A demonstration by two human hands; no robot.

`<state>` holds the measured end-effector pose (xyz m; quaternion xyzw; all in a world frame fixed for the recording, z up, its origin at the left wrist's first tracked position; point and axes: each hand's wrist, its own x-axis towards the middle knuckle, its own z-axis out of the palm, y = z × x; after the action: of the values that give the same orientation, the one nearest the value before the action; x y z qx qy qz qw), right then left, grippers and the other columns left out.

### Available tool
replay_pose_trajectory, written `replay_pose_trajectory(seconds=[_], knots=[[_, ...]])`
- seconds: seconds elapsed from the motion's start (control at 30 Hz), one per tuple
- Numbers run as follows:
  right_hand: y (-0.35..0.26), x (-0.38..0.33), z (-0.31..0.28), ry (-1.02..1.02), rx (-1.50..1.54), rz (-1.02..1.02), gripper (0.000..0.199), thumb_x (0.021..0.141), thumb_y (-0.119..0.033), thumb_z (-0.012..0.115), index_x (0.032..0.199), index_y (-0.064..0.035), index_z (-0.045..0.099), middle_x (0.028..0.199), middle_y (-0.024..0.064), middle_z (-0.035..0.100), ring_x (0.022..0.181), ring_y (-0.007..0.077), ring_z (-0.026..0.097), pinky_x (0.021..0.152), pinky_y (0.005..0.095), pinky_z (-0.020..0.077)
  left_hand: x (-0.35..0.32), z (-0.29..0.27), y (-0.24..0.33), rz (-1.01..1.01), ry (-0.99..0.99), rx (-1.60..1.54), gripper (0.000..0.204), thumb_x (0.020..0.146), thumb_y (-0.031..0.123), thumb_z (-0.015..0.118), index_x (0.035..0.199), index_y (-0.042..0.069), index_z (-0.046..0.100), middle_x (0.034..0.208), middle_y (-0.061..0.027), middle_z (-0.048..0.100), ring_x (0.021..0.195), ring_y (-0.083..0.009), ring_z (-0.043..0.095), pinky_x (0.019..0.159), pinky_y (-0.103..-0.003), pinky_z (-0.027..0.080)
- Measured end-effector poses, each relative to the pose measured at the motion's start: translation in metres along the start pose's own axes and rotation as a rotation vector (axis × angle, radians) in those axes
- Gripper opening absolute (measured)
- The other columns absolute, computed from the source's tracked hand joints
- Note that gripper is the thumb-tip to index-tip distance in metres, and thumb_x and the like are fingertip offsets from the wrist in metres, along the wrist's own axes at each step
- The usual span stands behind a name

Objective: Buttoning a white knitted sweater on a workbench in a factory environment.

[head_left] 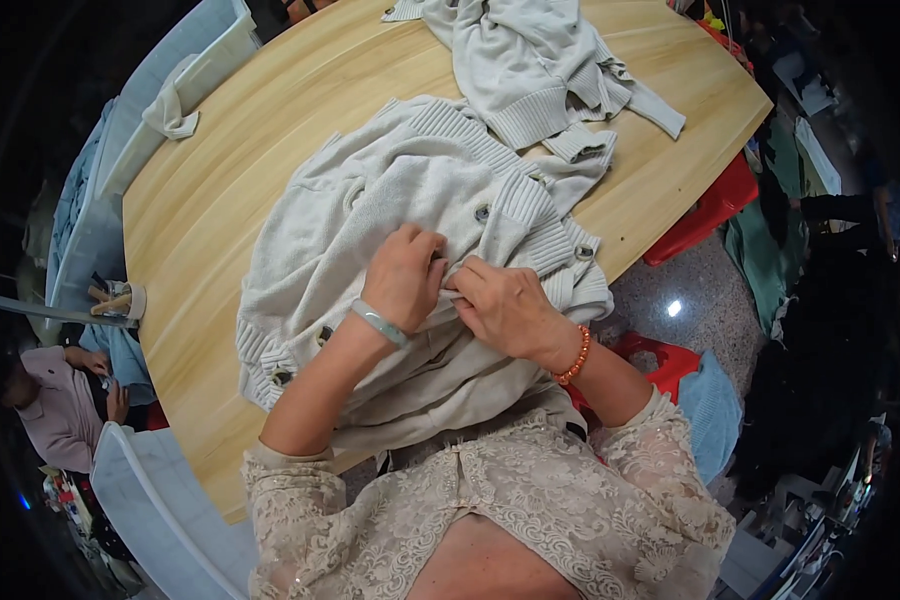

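Observation:
A cream knitted cardigan (pixel 310 240) with ribbed bands and dark buttons lies bunched across the near part of the table and over its near edge. My left hand (pixel 405 275), a pale bangle on its wrist, rests on the cardigan with its fingers curled and pinching the knit. Close beside it, my right hand (pixel 505 305), wearing an orange bead bracelet, grips a small fold of the same cardigan between thumb and fingers. The fingertips of both hands nearly meet, and what lies right between them is too small to make out.
Another cream knitted garment (pixel 520 65) lies at the far side of the wooden table (pixel 210 200). Pale plastic bins (pixel 160 520) stand along the left, near a small cup with wooden-handled tools (pixel 120 300). Red stools (pixel 705 215) are at the right. A person (pixel 60 400) sits at the left.

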<state>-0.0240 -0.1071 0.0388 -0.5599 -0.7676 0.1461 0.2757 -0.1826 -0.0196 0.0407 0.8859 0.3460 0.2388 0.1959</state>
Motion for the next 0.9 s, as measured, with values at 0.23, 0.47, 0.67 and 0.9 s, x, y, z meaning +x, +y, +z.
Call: replay_pose_trajectory(seconds=[0.23,0.47,0.67,0.9], knots=[[0.001,-0.003,0.01,0.099,0.112,-0.016,0.017,0.081,-0.011,0.064,0.097,-0.0067,0.057,0.086,0.0112,0.058,0.075,0.0329,0.062,0.064,0.043,0.0499,-0.008,-0.01,-0.001,-0.187,-0.107,-0.149,0.01,0.076,0.005,0.069,0.084,0.001,0.065,0.08,-0.0167,0.065,0.076,-0.0323,0.064,0.069,-0.038,0.05],[-0.008,0.001,0.007,0.174,0.199,-0.011,0.025,0.074,0.0,0.066,0.097,-0.0045,0.058,0.085,0.013,0.063,0.075,0.0334,0.064,0.064,0.0399,0.0504,-0.013,-0.008,-0.012,-0.552,-0.15,-0.954,0.011,0.087,0.01,0.068,0.091,0.0,0.065,0.074,0.0007,0.063,0.055,-0.0026,0.051,0.043,-0.019,0.034],[-0.014,0.004,0.009,0.184,0.153,-0.02,0.046,0.075,-0.001,0.067,0.119,-0.0015,0.054,0.089,0.0169,0.061,0.078,0.0352,0.063,0.067,0.0414,0.0511,-0.018,-0.003,-0.024,-0.496,-0.187,-0.929,0.008,0.085,0.005,0.068,0.089,-0.002,0.067,0.08,-0.0007,0.066,0.072,-0.0054,0.057,0.064,-0.021,0.047],[0.0,0.011,0.005,0.097,0.137,-0.079,0.036,0.079,-0.005,0.064,0.114,-0.0002,0.056,0.091,0.018,0.059,0.079,0.0364,0.062,0.068,0.0421,0.0504,-0.03,-0.021,-0.011,-0.033,-0.148,-0.504,0.025,0.082,0.009,0.07,0.103,-0.003,0.064,0.094,-0.0134,0.066,0.084,-0.0219,0.066,0.07,-0.034,0.05]])
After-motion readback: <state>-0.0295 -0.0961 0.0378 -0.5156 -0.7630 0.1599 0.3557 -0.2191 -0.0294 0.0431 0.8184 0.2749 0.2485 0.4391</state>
